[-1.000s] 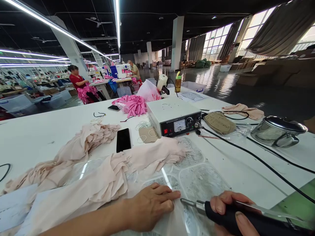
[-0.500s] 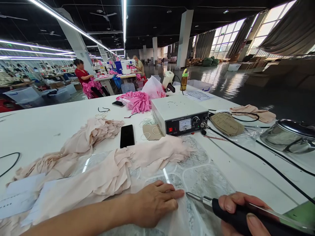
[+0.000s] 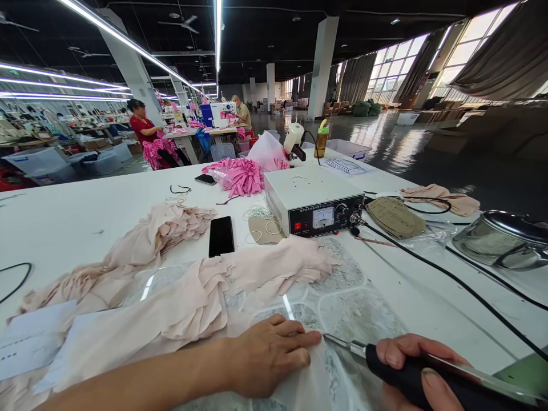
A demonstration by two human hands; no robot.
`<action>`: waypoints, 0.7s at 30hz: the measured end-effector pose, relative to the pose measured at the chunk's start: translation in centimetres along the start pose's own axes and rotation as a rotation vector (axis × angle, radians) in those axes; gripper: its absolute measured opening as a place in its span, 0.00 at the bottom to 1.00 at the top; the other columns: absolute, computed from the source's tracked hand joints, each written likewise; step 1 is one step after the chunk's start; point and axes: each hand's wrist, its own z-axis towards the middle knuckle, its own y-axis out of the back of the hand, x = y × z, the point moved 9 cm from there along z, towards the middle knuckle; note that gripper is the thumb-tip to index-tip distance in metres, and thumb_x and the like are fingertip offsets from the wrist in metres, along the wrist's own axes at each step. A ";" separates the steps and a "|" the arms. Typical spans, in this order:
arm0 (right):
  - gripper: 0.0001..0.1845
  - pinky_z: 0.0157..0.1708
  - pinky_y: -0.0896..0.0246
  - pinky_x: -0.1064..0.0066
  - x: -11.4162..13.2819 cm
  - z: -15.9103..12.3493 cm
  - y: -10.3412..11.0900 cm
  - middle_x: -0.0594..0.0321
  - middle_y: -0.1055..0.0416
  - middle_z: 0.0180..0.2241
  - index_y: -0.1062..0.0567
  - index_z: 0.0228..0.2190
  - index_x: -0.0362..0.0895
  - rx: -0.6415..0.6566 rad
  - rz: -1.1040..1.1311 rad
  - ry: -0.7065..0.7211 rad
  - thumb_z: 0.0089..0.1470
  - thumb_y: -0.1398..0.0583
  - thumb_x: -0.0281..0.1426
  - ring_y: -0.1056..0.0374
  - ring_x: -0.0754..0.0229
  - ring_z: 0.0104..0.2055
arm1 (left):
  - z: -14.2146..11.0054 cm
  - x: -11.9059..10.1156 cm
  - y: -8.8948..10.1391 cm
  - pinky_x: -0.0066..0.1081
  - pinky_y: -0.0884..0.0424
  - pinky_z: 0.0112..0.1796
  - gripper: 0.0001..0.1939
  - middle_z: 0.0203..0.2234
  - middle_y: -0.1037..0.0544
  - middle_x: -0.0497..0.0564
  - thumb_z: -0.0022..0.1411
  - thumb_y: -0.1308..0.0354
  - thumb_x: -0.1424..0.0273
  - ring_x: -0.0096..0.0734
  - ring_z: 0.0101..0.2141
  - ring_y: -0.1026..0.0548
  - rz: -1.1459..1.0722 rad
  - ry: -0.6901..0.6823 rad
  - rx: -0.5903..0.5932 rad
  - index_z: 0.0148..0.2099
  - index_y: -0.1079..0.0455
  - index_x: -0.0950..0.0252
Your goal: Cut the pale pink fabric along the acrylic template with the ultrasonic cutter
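My left hand (image 3: 272,357) presses down on a thin, sheer beige fabric piece (image 3: 310,374), index finger stretched out and the others slightly bent. My right hand (image 3: 422,365) is wrapped round a black-handled corded pen tool (image 3: 396,368) with a pointed metal tip. That tip meets the fabric just beside my left index fingertip. Beneath lies a clear patterned sheet (image 3: 355,308). Stacked beige fabric pieces (image 3: 274,265) lie beyond my hands, with a larger pile (image 3: 149,319) along my left forearm.
A control box (image 3: 314,200) with a dial and a cable (image 3: 432,262) stands ahead. Around it are a phone (image 3: 221,237), pink strips (image 3: 244,177), a card pattern (image 3: 396,217), a lidded metal-topped pot (image 3: 505,237) and a bottle (image 3: 321,140). Two people work at sewing machines beyond.
My right hand and the pen tool have shifted very slightly left, the tip staying by my left index finger. My left hand has held its place.
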 end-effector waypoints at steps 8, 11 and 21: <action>0.08 0.23 0.31 0.65 -0.1 0.4 0.8 0.66 0.33 0.25 0.33 0.29 0.48 0.116 -0.044 0.073 0.49 0.37 0.32 0.34 0.61 0.24 | 0.1 -0.1 0.2 0.34 0.38 0.48 0.09 0.63 0.41 0.54 0.59 0.42 0.70 0.38 0.54 0.36 0.012 -0.004 0.008 0.43 0.35 0.66; 0.09 0.23 0.31 0.64 -0.3 0.6 0.5 0.66 0.33 0.23 0.33 0.28 0.47 0.152 -0.078 0.054 0.49 0.36 0.33 0.34 0.61 0.24 | 0.1 -0.1 0.2 0.34 0.38 0.48 0.11 0.63 0.41 0.54 0.58 0.41 0.70 0.37 0.54 0.35 0.018 -0.002 0.006 0.43 0.35 0.66; 0.14 0.20 0.34 0.64 -0.2 0.1 -0.5 0.68 0.38 0.23 0.34 0.26 0.46 -0.072 0.040 -0.050 0.42 0.34 0.36 0.38 0.63 0.21 | 0.0 -0.1 -0.1 0.34 0.38 0.49 0.12 0.64 0.43 0.53 0.59 0.41 0.70 0.37 0.55 0.36 0.016 0.003 0.009 0.44 0.36 0.66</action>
